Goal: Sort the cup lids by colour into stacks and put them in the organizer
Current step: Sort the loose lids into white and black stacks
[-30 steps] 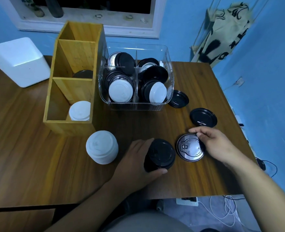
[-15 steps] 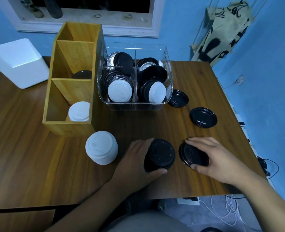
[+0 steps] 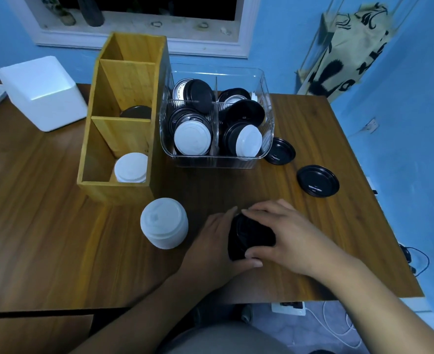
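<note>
A stack of black lids (image 3: 246,237) stands near the table's front edge. My left hand (image 3: 214,247) grips its left side, thumb under the front. My right hand (image 3: 291,236) holds a black lid on top of that stack, fingers curled over it. A stack of white lids (image 3: 164,222) stands to the left. The wooden organizer (image 3: 119,116) holds white lids (image 3: 131,167) in its near compartment and black lids (image 3: 136,112) in the middle one. Two loose black lids (image 3: 318,180) (image 3: 279,151) lie at the right.
A clear plastic bin (image 3: 217,159) behind the stacks holds several mixed black and white lids. A white foam box (image 3: 42,92) sits at the far left. The table's right edge is close to the loose lids; cables lie on the floor below.
My right hand flipped the lid it held beside the stack, then carried it left onto the top of the black stack. My left hand stayed on the stack.
</note>
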